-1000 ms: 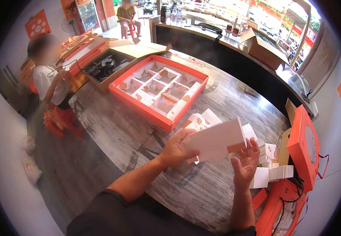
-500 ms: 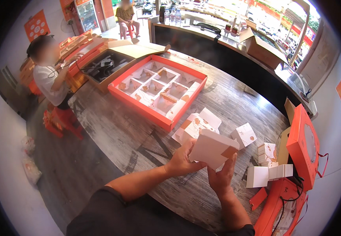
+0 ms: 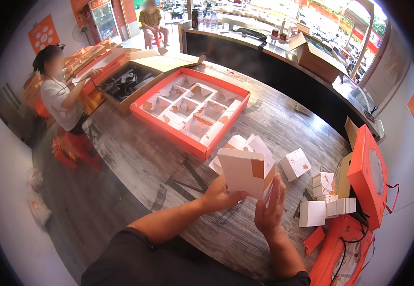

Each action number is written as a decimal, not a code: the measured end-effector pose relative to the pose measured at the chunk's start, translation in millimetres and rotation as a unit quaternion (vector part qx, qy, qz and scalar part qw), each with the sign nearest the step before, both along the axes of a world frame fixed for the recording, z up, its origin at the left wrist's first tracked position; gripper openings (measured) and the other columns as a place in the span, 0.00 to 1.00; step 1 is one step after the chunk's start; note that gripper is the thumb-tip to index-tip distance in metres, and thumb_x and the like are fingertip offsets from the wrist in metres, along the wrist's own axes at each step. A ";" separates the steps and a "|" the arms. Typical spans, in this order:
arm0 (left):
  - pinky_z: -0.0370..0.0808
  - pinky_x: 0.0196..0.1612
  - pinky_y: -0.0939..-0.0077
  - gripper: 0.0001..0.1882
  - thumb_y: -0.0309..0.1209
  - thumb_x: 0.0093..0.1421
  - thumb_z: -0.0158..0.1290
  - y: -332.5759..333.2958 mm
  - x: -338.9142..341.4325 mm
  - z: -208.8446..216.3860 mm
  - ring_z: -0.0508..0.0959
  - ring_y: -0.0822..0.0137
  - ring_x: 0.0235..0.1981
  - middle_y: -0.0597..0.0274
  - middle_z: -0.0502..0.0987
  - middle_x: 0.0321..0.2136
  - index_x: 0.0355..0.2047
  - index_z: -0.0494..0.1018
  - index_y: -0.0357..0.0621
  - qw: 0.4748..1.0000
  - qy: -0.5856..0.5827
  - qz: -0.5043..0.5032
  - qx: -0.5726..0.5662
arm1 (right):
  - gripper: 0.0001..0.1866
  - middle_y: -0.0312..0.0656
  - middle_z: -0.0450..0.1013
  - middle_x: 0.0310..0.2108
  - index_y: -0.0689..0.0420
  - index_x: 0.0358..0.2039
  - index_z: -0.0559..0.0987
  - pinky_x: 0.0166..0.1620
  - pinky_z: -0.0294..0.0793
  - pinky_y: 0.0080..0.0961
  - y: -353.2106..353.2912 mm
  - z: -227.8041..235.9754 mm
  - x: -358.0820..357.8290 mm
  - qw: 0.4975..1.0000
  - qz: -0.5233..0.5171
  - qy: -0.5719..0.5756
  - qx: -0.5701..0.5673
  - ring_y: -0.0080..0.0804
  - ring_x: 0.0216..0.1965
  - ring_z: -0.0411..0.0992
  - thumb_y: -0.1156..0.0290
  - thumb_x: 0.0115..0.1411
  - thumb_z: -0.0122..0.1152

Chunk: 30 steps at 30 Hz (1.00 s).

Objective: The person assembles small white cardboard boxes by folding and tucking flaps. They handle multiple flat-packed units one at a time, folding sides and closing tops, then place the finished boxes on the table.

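Observation:
Up off the table I hold a small white cardboard box with a brown corner patch, its panels partly opened out. My left hand grips its lower left, thumb across the front. Against the right side panel lie the raised fingers of my right hand, steadying the box. Behind it, partly covered, are more white patterned cartons with loose flaps. A white box stands to their right. Farther left sits a red tray box with white dividers forming several compartments.
Small white boxes cluster at the right beside red gift boxes with cords. A brown carton of cables stands at the far left of the table. Beyond it a person works; another person sits farther back.
The white box has been tilted more upright and shifted slightly left, showing its side panel. My right fingers have straightened along that side. The co-worker's head and arms have moved slightly.

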<state>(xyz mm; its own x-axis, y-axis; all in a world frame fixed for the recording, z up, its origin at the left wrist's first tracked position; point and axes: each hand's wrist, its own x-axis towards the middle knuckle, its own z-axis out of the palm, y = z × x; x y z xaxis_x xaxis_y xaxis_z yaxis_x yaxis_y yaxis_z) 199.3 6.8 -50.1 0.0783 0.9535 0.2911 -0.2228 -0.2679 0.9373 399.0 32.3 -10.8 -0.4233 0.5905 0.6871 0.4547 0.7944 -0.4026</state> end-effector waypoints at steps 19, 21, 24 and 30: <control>0.78 0.50 0.71 0.19 0.30 0.69 0.56 1.0 -15.5 5.5 0.82 0.65 0.45 0.54 0.82 0.46 0.57 0.72 0.34 0.997 0.048 0.051 -0.030 | 0.12 0.41 0.72 0.34 0.60 0.39 0.76 0.34 0.71 0.21 13.0 -30.4 3.7 0.936 0.063 0.232 -0.257 0.26 0.30 0.71 0.81 0.56 0.70; 0.78 0.50 0.65 0.24 0.30 0.66 0.58 -0.8 -10.5 21.8 0.83 0.58 0.46 0.48 0.82 0.46 0.60 0.69 0.34 0.983 0.128 0.129 0.020 | 0.11 0.39 0.71 0.30 0.60 0.38 0.76 0.31 0.70 0.20 14.1 -26.7 4.7 0.954 0.046 0.196 -0.224 0.24 0.26 0.70 0.79 0.57 0.70; 0.78 0.51 0.59 0.32 0.30 0.63 0.61 1.2 -9.8 15.6 0.82 0.47 0.49 0.39 0.79 0.48 0.65 0.64 0.33 0.953 0.209 0.183 0.125 | 0.09 0.38 0.72 0.27 0.59 0.36 0.77 0.30 0.71 0.22 10.5 -25.1 8.6 0.962 0.010 0.145 -0.232 0.24 0.25 0.70 0.78 0.57 0.70; 0.79 0.50 0.56 0.32 0.27 0.64 0.60 8.2 -16.1 -8.4 0.82 0.43 0.48 0.36 0.78 0.49 0.65 0.62 0.30 0.897 0.230 0.263 0.270 | 0.09 0.42 0.77 0.31 0.60 0.37 0.78 0.29 0.74 0.26 11.4 -11.5 1.3 0.960 0.026 0.125 -0.247 0.28 0.24 0.72 0.78 0.58 0.69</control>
